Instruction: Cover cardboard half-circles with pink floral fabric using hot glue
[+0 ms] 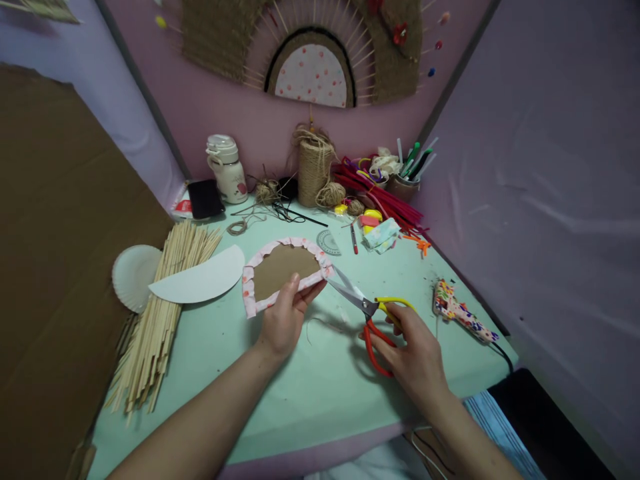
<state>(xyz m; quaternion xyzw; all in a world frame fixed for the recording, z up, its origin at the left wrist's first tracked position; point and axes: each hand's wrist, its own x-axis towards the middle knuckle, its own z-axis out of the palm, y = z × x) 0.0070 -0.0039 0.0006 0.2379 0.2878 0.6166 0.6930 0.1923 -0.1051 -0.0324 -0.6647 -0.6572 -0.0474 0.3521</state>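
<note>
My left hand point(287, 313) grips a half-round piece of brown cardboard point(285, 267) by its straight lower edge, thumb on top. Pink-and-white patterned fabric point(249, 293) is folded over its rim all round. In my right hand point(410, 343) is a pair of scissors point(367, 307) with one yellow and one red handle, fingers through the loops. The blades are parted, and their tips meet the fabric at the right corner of the cardboard. Whether they are cutting into it I cannot tell.
A bundle of thin wooden sticks point(157, 340) lies left under a white half-round sheet point(200, 277). The patterned glue gun point(463, 313) is at the right edge. Behind stand a twine spool point(314, 173), a white bottle point(229, 173) and red pipe cleaners point(380, 200). A protractor point(329, 243) lies mid-table.
</note>
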